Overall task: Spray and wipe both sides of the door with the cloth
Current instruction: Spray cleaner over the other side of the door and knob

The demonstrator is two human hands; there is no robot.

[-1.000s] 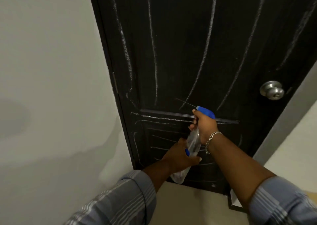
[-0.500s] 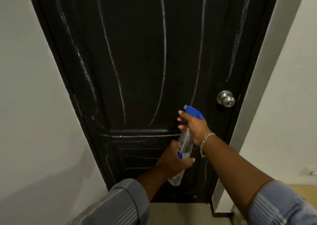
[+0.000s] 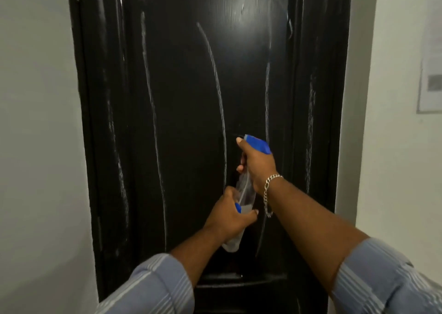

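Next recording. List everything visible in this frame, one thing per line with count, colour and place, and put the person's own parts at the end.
door: one, black with pale vertical streaks, fills the middle of the view
spray bottle: one, clear body with a blue spray head, held in front of the door, nozzle towards it
walls: two, pale grey-white, either side of the door
framed sheet: one, white with a grey frame, on the right wall, partly cut off
bracelet: one, silver chain, on the right wrist
sleeves: two, blue-grey striped, at the bottom corners
left hand: one, its grip round the lower body of the bottle
right hand: one, its grip round the bottle's neck under the blue head
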